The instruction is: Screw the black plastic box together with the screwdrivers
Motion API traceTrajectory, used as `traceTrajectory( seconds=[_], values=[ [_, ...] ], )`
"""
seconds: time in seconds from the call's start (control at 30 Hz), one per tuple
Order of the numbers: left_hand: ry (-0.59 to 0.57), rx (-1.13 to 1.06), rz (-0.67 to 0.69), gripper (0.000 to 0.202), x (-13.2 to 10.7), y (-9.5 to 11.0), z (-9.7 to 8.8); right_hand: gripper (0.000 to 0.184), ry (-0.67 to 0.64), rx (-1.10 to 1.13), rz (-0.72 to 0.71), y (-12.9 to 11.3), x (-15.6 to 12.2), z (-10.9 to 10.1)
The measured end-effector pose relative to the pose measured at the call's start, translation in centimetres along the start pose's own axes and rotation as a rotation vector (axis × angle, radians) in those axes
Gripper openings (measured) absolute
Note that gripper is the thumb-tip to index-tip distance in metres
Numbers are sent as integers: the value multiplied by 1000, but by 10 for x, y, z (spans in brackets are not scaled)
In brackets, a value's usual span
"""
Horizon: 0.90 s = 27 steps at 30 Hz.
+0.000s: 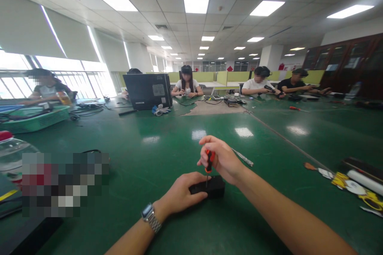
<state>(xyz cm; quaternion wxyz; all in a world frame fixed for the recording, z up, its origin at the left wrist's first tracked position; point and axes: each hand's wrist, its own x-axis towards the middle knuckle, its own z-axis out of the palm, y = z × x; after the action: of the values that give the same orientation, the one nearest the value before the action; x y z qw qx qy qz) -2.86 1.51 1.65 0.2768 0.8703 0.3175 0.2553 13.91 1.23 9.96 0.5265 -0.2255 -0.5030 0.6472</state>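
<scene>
A black rectangular block-shaped case [218, 187] lies on the green table right in front of me. My left hand [185, 193], with a watch on its wrist, grips the left end of this case, thumb along the near side and fingers over the far side. Above it, my right hand [220, 155] holds a red and black screwdriver [210, 161] by the handle. The screwdriver stands nearly upright, its shaft pointing down to the top of the case. Whatever sits under the tip is too small to make out.
Beyond my hands lies a thin clear strip [243, 157]. At right are yellow-handled scissors [371, 199] and a white roll [365, 181]. A green basket [38, 121], a computer case [146, 91], gloves [161, 109] and another screwdriver [296, 108] are farther off. Several people sit around the table.
</scene>
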Motion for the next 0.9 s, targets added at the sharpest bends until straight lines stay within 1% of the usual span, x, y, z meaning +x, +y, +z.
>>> traceTrajectory(
  seconds=[0.03, 0.13, 0.17, 0.27, 0.33, 0.4, 0.47, 0.53, 0.57, 0.63, 0.7, 0.73, 0.8, 0.83, 0.9],
  values=[
    [-1, -1, 0, 35, 0, 0, 0, 18, -7, 7, 5, 0, 1, 0],
    [-2, 0, 9, 36, 0, 0, 0, 21, 52, 6, -16, 2, 4, -4],
    [-2, -1, 13, 37, 0, 0, 0, 20, 55, 21, -24, 3, 5, -6],
    [-5, -10, 20, 38, 0, -1, 0, 15, 3, 89, -45, 4, 8, -12],
    [-2, -18, 25, 38, 0, -2, 1, 16, -19, 92, -41, 5, 8, -14],
    [4, -22, 30, 38, 0, -3, 1, 18, -9, 26, -34, 6, 8, -14],
    [4, -24, 36, 39, 0, -4, 2, 21, 9, -102, -49, 7, 10, -15],
    [-2, -22, 35, 38, 0, -4, 1, 32, 78, -233, -107, 9, 15, -20],
    [-5, -19, 34, 38, 0, -4, 1, 37, 137, -271, -139, 11, 19, -26],
    [-7, -7, 24, 39, 0, -4, 1, 42, 284, -279, -181, 14, 29, -44],
    [-6, 7, 18, 40, 0, -5, 1, 46, 429, -209, -163, 19, 39, -70],
    [-7, 14, 16, 41, -1, -5, 1, 47, 473, -166, -157, 22, 43, -83],
    [-9, 24, 14, 42, -1, -5, 1, 47, 505, -109, -184, 31, 50, -108],
    [-10, 27, 12, 42, -1, -6, 1, 47, 505, -115, -171, 37, 52, -119],
    [-9, 32, 5, 42, -1, -5, 0, 46, 489, -240, -145, 51, 54, -135]
  ],
)
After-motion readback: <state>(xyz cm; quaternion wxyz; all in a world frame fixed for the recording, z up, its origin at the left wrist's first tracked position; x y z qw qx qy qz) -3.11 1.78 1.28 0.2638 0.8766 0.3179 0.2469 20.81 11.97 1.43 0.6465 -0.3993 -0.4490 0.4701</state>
